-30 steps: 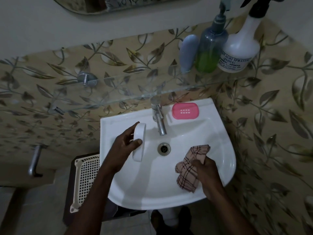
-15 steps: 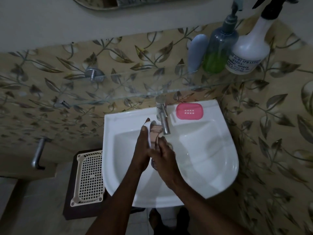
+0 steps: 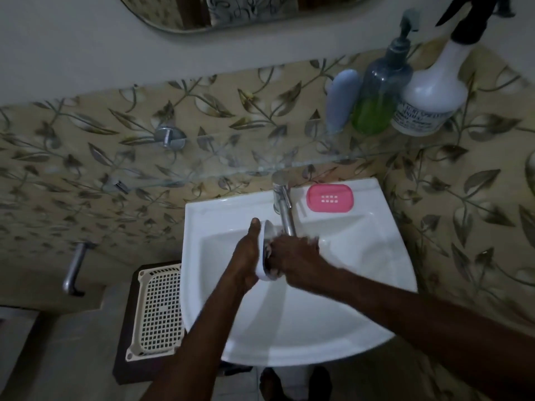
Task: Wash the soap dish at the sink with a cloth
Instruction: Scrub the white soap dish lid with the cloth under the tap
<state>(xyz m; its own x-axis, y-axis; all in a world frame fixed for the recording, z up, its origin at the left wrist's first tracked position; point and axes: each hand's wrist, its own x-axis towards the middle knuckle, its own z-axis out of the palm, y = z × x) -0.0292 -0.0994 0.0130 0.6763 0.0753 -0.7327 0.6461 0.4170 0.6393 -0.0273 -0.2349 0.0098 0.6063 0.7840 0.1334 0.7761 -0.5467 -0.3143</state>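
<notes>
The left hand [image 3: 246, 256] is wrapped round the white soap dish [image 3: 265, 250], holding it on edge over the sink [image 3: 333, 328], thumb up at the dish's top end and the other fingers hidden behind it. The right hand [image 3: 292, 256] is pressed against the dish's open face, its fingers curled in close; a scrap of the cloth [image 3: 268, 251] shows between those fingers and the dish, but the rest is hidden and blurred, so I cannot tell how it is gripped. The tap [image 3: 285, 212] reaches down to just above the right hand's knuckles. Beyond those fingers, on the sink's back ledge, lies a pink soap tray [image 3: 330, 198].

A second ago the hands were well apart, the right one holding the checked cloth out at the basin's right side. Half a second ago they had already met at the dish, and they remain so.
</notes>
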